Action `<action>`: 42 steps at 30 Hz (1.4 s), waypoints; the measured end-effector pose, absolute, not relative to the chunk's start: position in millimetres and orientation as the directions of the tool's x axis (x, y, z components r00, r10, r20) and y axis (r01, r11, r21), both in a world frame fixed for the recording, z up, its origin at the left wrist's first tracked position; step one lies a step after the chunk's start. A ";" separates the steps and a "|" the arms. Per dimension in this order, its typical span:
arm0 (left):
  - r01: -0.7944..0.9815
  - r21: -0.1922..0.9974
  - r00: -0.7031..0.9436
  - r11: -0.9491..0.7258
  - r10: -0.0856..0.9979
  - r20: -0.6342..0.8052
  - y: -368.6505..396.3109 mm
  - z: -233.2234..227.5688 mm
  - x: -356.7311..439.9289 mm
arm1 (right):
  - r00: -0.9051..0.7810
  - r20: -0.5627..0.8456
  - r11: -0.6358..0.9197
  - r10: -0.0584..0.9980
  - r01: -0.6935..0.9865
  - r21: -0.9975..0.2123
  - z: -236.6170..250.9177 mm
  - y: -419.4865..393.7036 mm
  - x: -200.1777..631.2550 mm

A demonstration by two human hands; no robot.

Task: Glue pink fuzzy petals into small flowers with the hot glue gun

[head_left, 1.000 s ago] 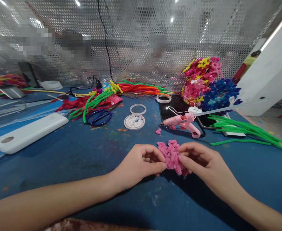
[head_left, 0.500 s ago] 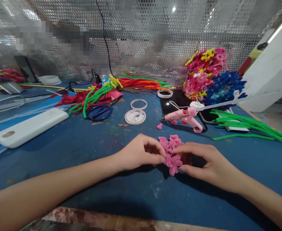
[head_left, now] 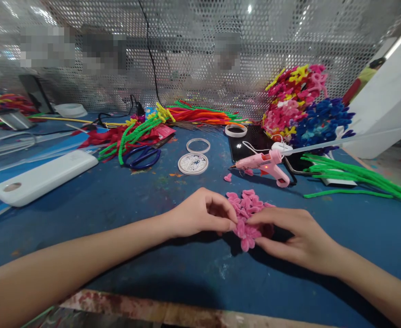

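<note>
Both hands, left hand (head_left: 203, 214) and right hand (head_left: 294, 237), pinch the pink pipe-cleaner cluster (head_left: 246, 216); pink glue gun (head_left: 265, 165), bead lid (head_left: 192, 163), scissors (head_left: 141, 157) sit just behind

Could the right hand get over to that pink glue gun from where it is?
Probably yes. The right hand is busy on the pink fuzzy flower, but the glue gun lies just beyond on bare blue table, with nothing between them.
</note>
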State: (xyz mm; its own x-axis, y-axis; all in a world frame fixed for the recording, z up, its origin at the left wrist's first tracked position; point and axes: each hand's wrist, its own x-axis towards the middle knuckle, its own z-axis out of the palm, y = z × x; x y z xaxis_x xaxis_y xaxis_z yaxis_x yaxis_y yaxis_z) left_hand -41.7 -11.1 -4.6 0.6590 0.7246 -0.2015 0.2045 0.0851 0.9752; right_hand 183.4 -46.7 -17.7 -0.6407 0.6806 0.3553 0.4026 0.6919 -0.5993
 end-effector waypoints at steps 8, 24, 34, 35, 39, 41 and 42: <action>0.217 0.974 0.657 0.071 0.727 -0.200 -12.6 -4.0 -40.6 | -0.576 0.402 0.676 0.712 0.406 -0.615 -15.9 -51.8 177.8; 0.191 0.980 0.692 0.056 0.701 -0.175 -14.6 -4.6 -38.6 | -0.576 0.303 0.578 0.759 0.383 -0.721 -20.1 -52.0 171.4; 0.170 0.982 0.681 0.080 0.711 -0.176 -15.6 -5.1 -36.5 | -0.526 0.320 0.542 0.788 0.346 -0.766 -18.7 -53.0 170.5; 0.170 0.982 0.681 0.081 0.711 -0.177 -15.6 -5.1 -36.3 | -0.525 0.323 0.544 0.788 0.346 -0.765 -18.9 -52.9 170.8; 0.168 0.982 0.671 0.088 0.719 -0.179 -16.0 -4.7 -35.8 | -0.527 0.333 0.553 0.782 0.341 -0.760 -19.3 -52.8 171.3; 0.165 0.982 0.665 0.090 0.725 -0.178 -16.1 -4.3 -35.4 | -0.529 0.330 0.552 0.782 0.340 -0.761 -19.0 -52.7 171.2; 0.164 0.982 0.664 0.091 0.726 -0.178 -16.2 -4.0 -35.2 | -0.529 0.328 0.549 0.783 0.340 -0.764 -18.7 -52.6 171.1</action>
